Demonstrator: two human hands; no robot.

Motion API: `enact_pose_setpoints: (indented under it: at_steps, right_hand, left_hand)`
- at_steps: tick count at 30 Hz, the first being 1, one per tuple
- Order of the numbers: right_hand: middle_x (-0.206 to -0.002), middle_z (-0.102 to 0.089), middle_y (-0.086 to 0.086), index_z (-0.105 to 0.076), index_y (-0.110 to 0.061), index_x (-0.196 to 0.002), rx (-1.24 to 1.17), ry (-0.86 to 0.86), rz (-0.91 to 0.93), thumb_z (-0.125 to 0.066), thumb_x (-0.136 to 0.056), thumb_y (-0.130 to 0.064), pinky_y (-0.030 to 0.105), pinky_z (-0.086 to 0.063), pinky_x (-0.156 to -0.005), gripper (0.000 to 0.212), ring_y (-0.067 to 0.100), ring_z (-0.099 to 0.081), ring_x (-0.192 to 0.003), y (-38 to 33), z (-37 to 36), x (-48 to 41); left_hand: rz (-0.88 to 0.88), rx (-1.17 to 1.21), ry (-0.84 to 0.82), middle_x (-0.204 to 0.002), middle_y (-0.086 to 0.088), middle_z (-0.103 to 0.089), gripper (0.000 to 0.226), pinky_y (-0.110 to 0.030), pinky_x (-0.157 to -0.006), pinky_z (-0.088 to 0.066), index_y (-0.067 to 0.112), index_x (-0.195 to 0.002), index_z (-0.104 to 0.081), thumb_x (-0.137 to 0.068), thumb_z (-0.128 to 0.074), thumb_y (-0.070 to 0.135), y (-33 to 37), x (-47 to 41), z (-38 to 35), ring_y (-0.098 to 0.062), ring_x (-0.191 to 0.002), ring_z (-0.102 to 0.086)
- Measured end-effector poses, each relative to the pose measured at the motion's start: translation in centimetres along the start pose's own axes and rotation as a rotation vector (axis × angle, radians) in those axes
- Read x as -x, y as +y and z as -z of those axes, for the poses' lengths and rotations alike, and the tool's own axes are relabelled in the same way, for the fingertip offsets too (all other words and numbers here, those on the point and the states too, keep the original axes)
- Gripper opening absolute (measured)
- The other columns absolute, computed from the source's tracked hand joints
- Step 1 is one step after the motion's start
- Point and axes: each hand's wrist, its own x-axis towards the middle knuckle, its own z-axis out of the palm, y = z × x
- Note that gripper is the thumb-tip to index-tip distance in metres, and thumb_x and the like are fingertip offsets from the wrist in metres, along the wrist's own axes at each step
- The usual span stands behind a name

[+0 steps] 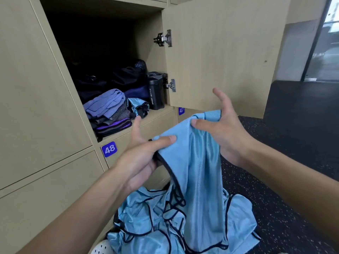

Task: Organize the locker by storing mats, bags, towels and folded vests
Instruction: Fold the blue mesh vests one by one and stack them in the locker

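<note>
I hold a light blue mesh vest (198, 158) with dark trim up in front of the open locker (102, 52). My left hand (145, 153) pinches its left top edge between thumb and fingers. My right hand (225, 129) pinches the right top edge with thumb and forefinger, its other fingers spread. The vest hangs down onto a heap of several similar blue vests (165, 222) on the floor. Inside the locker lie a stack of folded purple and grey cloths (108, 110), dark bags (110, 77) behind them, and one small folded blue vest (136, 106).
A black sport bottle (156, 92) stands at the locker's right side by the hinges. The locker door (220, 52) swings open to the right. Closed lockers numbered 48 (109, 149) and 47 (181, 110) lie below. A white perforated shoe (101, 247) shows at the bottom edge on dark speckled flooring.
</note>
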Motion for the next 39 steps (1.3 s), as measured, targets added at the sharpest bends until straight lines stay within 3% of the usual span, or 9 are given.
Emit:
enact_pose_setpoints:
  at_steps: [6,11,14,18,21,23,29,36,39]
  right_hand:
    - [-0.146,-0.041,0.014,-0.034,-0.056,-0.138,0.143,-0.130,-0.056,-0.083,-0.071,-0.001,0.042,-0.049,-0.102,0.099,0.021,-0.061,-0.116,-0.1,0.9,0.5]
    - [-0.145,-0.039,0.011,-0.045,-0.058,-0.123,0.042,0.049,-0.044,-0.086,-0.069,-0.010,0.047,-0.052,-0.098,0.083,0.027,-0.055,-0.126,-0.1,1.2,0.0]
    - [-0.142,-0.044,0.012,-0.047,-0.062,-0.114,0.085,0.084,-0.049,-0.086,-0.062,-0.022,0.049,-0.047,-0.103,0.076,0.028,-0.053,-0.127,-0.3,1.1,0.3]
    - [-0.122,-0.058,0.024,-0.042,-0.041,-0.131,0.155,0.159,-0.123,-0.076,-0.084,-0.011,0.049,-0.055,-0.092,0.065,0.029,-0.068,-0.094,-0.8,1.5,0.5]
    - [-0.114,-0.064,0.024,-0.046,-0.032,-0.132,0.180,-0.014,-0.244,-0.074,-0.083,-0.007,0.050,-0.052,-0.095,0.062,0.033,-0.069,-0.094,-1.1,1.7,1.1]
    - [-0.104,-0.063,0.022,-0.049,-0.028,-0.131,0.167,-0.104,-0.277,-0.069,-0.083,0.005,0.055,-0.051,-0.095,0.062,0.033,-0.067,-0.090,-1.1,1.8,1.4]
    - [-0.099,-0.065,0.018,-0.071,-0.010,-0.096,0.217,0.068,-0.176,-0.069,-0.085,0.003,0.057,-0.046,-0.102,0.017,0.035,-0.066,-0.095,-0.7,2.4,0.5]
    - [-0.107,-0.071,0.005,-0.063,-0.012,-0.124,0.467,-0.087,-0.139,-0.082,-0.076,-0.009,0.023,-0.052,-0.092,0.052,0.013,-0.070,-0.097,-0.9,2.6,0.6]
    - [-0.107,-0.068,0.008,-0.062,-0.017,-0.125,0.659,-0.100,-0.100,-0.084,-0.075,-0.014,0.030,-0.055,-0.091,0.054,0.019,-0.068,-0.096,-0.7,2.3,0.8]
  left_hand:
    - [-0.120,0.028,0.222,-0.077,0.004,-0.077,0.098,-0.029,-0.061,-0.060,0.039,-0.154,-0.018,-0.084,-0.071,-0.004,1.9,-0.5,1.1,-0.013,-0.073,-0.074]
    - [0.010,-0.121,0.010,-0.086,-0.002,-0.078,0.109,-0.037,-0.069,-0.062,0.048,-0.152,-0.019,-0.078,-0.067,-0.016,1.5,0.8,0.8,-0.023,-0.088,-0.075]
    - [-0.082,-0.096,0.088,-0.103,-0.005,-0.076,0.104,-0.036,-0.070,-0.062,0.047,-0.150,-0.024,-0.080,-0.066,-0.017,1.6,0.3,1.1,-0.021,-0.088,-0.075]
    - [-0.163,-0.040,0.236,-0.111,-0.006,-0.072,0.088,-0.033,-0.061,-0.060,0.043,-0.145,-0.035,-0.083,-0.070,-0.008,1.7,-0.1,1.7,-0.020,-0.085,-0.075]
    - [-0.161,-0.063,0.374,-0.120,-0.011,-0.065,0.062,-0.041,-0.071,-0.061,0.034,-0.129,-0.047,-0.083,-0.075,0.002,1.8,-0.6,2.1,-0.025,-0.090,-0.072]
    - [-0.112,-0.021,0.349,-0.114,-0.012,-0.067,0.059,-0.038,-0.068,-0.061,0.028,-0.127,-0.048,-0.082,-0.075,0.001,2.1,-0.7,2.3,-0.023,-0.082,-0.071]
    - [-0.045,-0.209,0.117,-0.077,-0.003,-0.076,0.061,-0.029,-0.058,-0.060,0.017,-0.124,-0.060,-0.078,-0.065,-0.022,3.2,0.2,3.1,-0.018,-0.069,-0.074]
    - [-0.110,-0.530,0.114,-0.075,-0.002,-0.076,0.026,-0.020,-0.057,-0.056,0.011,-0.096,-0.070,-0.080,-0.073,-0.010,3.4,0.2,3.7,-0.014,-0.066,-0.072]
    - [-0.143,-0.662,0.087,-0.082,-0.005,-0.077,0.021,-0.025,-0.066,-0.061,0.009,-0.094,-0.072,-0.080,-0.075,-0.006,3.6,0.3,3.6,-0.018,-0.074,-0.074]
